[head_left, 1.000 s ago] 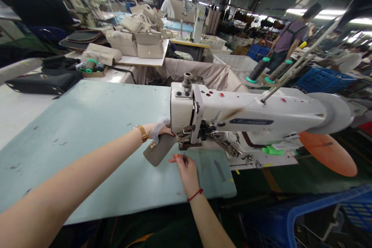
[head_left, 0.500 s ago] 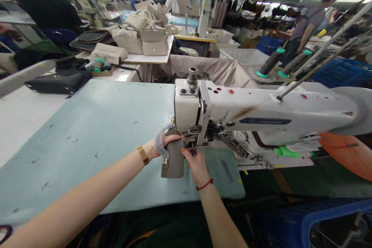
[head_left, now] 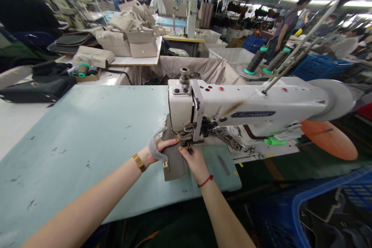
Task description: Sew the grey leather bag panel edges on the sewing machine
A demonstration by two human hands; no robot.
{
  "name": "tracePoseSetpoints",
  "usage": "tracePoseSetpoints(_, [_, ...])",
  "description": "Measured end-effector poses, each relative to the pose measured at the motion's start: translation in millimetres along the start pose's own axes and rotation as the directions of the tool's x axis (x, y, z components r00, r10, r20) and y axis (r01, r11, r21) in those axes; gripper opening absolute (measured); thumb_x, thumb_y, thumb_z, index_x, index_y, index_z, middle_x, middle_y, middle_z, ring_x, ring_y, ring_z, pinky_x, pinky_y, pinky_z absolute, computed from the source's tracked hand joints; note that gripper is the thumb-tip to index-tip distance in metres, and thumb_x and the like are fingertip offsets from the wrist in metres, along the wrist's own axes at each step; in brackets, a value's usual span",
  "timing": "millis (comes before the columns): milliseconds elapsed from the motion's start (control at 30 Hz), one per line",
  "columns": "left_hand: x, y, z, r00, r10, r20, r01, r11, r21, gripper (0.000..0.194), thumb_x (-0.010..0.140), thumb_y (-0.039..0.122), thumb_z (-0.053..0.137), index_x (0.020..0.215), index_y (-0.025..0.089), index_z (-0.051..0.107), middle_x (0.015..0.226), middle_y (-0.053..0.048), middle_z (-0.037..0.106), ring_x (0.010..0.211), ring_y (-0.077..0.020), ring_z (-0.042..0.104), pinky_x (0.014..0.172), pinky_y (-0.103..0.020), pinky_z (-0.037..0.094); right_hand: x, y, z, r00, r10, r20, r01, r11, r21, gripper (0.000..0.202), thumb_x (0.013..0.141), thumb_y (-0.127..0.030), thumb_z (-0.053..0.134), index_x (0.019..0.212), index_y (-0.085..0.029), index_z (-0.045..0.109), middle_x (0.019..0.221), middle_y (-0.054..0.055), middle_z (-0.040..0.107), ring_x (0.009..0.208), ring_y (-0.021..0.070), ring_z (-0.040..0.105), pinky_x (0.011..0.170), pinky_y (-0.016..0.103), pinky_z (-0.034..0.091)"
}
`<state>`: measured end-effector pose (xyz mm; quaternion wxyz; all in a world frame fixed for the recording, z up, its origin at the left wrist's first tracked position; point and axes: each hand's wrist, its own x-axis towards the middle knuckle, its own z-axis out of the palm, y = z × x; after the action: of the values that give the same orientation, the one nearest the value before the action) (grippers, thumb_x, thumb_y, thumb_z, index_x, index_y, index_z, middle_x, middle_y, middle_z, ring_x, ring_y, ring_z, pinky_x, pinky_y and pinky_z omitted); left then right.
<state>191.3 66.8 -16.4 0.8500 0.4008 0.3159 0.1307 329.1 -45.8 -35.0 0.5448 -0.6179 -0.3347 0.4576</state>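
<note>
A grey leather piece [head_left: 174, 159] with a small gold clasp stands on edge under the head of a white sewing machine [head_left: 232, 108]. My left hand [head_left: 157, 149], with a gold watch at the wrist, grips the piece from the left. My right hand [head_left: 194, 161], with a red cord at the wrist, presses on the piece's right edge just below the needle area and holds a small dark tool between its fingers.
The machine sits on a pale green table [head_left: 87, 135]. Behind it are a cloth-lined bin [head_left: 203, 71], thread cones [head_left: 255, 60] and a table of beige bags [head_left: 130, 38]. A blue crate [head_left: 328, 205] stands at lower right. People stand at far left and far right.
The grey piece swung from lying slanted on the table to standing under the machine head. My right hand rose from the table to the piece's edge by the needle.
</note>
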Motion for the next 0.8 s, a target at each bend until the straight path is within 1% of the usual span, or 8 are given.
tracePoseSetpoints(100, [1.4, -0.3, -2.0, 1.0, -0.008, 0.001, 0.008, 1.0, 0.008, 0.045, 0.074, 0.029, 0.072, 0.116, 0.021, 0.057, 0.113, -0.007, 0.066, 0.1, -0.0242, 0.063, 0.094, -0.038, 0.049, -5.1, -2.0, 0.2, 1.0, -0.01, 0.016, 0.01, 1.0, 0.001, 0.042, 0.076, -0.052, 0.062, 0.068, -0.011, 0.064, 0.063, 0.002, 0.058, 0.06, 0.0136, 0.049, 0.054, 0.021, 0.036])
tracePoseSetpoints(233, [4.2, -1.4, -4.7, 1.0, -0.018, -0.013, 0.018, 1.0, 0.016, 0.044, 0.074, 0.03, 0.072, 0.115, 0.02, 0.058, 0.111, -0.008, 0.067, 0.097, -0.0245, 0.064, 0.09, -0.037, 0.052, -11.8, -2.3, 1.6, 1.0, -0.022, 0.011, 0.022, 1.0, 0.011, 0.042, 0.078, -0.051, 0.061, 0.076, -0.01, 0.067, 0.072, 0.005, 0.063, 0.066, 0.0158, 0.055, 0.058, 0.022, 0.04])
tracePoseSetpoints(400, [5.5, -4.0, -7.4, 1.0, -0.014, -0.022, 0.015, 1.0, 0.025, 0.038, 0.074, 0.03, 0.072, 0.109, 0.021, 0.062, 0.109, -0.007, 0.068, 0.095, -0.026, 0.066, 0.088, -0.039, 0.053, -11.2, 0.7, 2.3, 1.0, -0.017, 0.003, 0.017, 1.0, 0.007, 0.04, 0.076, -0.05, 0.063, 0.074, -0.01, 0.066, 0.07, 0.004, 0.063, 0.065, 0.0153, 0.055, 0.058, 0.022, 0.041])
tracePoseSetpoints(533, [5.2, -3.8, -5.5, 0.998, 0.031, -0.061, -0.03, 0.999, 0.013, 0.031, 0.073, 0.029, 0.073, 0.102, 0.021, 0.067, 0.107, -0.009, 0.069, 0.095, -0.027, 0.066, 0.087, -0.04, 0.053, -7.2, 4.4, 3.1, 1.0, -0.009, -0.016, 0.01, 1.0, 0.012, 0.038, 0.074, -0.049, 0.065, 0.07, -0.012, 0.064, 0.068, 0.004, 0.062, 0.063, 0.015, 0.054, 0.057, 0.022, 0.041])
tracePoseSetpoints(667, [6.8, -0.3, -2.8, 0.994, 0.043, -0.097, -0.045, 0.999, -0.015, 0.028, 0.071, 0.028, 0.075, 0.097, 0.019, 0.069, 0.1, -0.011, 0.07, 0.085, -0.0263, 0.068, 0.08, -0.038, 0.056, -3.2, 7.4, 5.0, 0.999, -0.008, -0.047, 0.009, 1.0, 0.016, 0.038, 0.075, -0.05, 0.064, 0.069, -0.013, 0.064, 0.065, 0.003, 0.061, 0.06, 0.0152, 0.054, 0.054, 0.023, 0.04])
tracePoseSetpoints(800, [8.6, 3.2, -2.0, 0.993, 0.056, -0.104, -0.06, 0.998, -0.033, 0.031, 0.07, 0.026, 0.076, 0.099, 0.019, 0.07, 0.096, -0.012, 0.071, 0.078, -0.0255, 0.069, 0.073, -0.036, 0.057, 0.8, 11.6, 7.7, 0.998, -0.019, -0.058, 0.02, 1.0, 0.017, 0.039, 0.077, -0.051, 0.063, 0.074, -0.013, 0.066, 0.07, 0.004, 0.065, 0.064, 0.0171, 0.057, 0.056, 0.023, 0.042])
